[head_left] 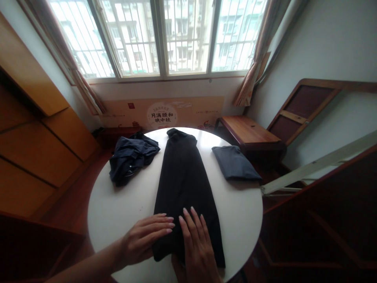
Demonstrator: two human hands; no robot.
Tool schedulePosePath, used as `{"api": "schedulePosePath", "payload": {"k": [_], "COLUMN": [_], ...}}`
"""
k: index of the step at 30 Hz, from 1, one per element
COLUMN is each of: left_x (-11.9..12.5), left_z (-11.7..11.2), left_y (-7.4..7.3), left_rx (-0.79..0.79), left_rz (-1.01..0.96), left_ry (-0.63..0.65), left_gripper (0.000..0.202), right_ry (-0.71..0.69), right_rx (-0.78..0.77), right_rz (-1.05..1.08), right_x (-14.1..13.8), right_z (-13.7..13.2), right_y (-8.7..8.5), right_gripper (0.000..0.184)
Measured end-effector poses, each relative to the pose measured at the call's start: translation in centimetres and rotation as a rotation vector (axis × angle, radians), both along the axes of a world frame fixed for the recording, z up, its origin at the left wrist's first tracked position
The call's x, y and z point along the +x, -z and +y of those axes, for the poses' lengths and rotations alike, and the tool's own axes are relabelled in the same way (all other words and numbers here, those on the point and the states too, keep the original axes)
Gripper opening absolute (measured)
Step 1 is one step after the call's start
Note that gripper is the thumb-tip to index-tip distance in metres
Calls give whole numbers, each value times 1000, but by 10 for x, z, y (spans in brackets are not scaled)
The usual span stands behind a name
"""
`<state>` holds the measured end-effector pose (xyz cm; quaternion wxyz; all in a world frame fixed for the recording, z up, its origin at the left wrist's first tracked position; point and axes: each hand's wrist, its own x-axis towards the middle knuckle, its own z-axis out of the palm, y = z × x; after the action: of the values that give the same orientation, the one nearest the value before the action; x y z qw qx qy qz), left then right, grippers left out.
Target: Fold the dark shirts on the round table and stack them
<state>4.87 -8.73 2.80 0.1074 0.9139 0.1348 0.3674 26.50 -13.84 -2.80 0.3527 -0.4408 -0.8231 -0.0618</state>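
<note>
A black garment [185,173], folded into a long strip, lies flat down the middle of a round white table [129,220]. Its narrow end points to the window and its wide end is nearest me. My left hand [144,236] rests on the strip's left edge near that wide end, fingers stretched out. Beside it, my right hand [197,243] lies on the cloth with its fingers straight and pointing away from me; its thumb is partly hidden below the hem. Neither hand grips the fabric.
A crumpled dark blue garment [132,157] lies at the table's left. On the right sits a neatly folded grey-blue garment [235,163]. Beyond the table stand a wooden bench [249,129] and a printed cardboard panel [188,112] under the window. Wooden cabinets [38,145] line the left.
</note>
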Motion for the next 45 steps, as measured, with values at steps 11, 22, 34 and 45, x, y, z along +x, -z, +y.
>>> {"api": "schedulePosePath", "payload": {"k": [11,22,34,45], "left_x": [-12,-20,3,-8], "left_z": [2,64,246,243], "left_y": [7,14,33,47], "left_rx": [-18,-563,-1216,-1261], "left_rz": [103,-65,-335,-403], "left_ry": [75,-221,-835,-590], "left_gripper": [36,25,80,55], "right_ry": [-291,-127,270,87], "right_rx": [-153,-779,-1343,-1308], "right_rz": [-39,649,902,941], "right_x": [56,101,65,81], "right_z": [-2,111,290,282], "right_y": [12,-61,-55,-48], "right_gripper": [52,23,35,28]}}
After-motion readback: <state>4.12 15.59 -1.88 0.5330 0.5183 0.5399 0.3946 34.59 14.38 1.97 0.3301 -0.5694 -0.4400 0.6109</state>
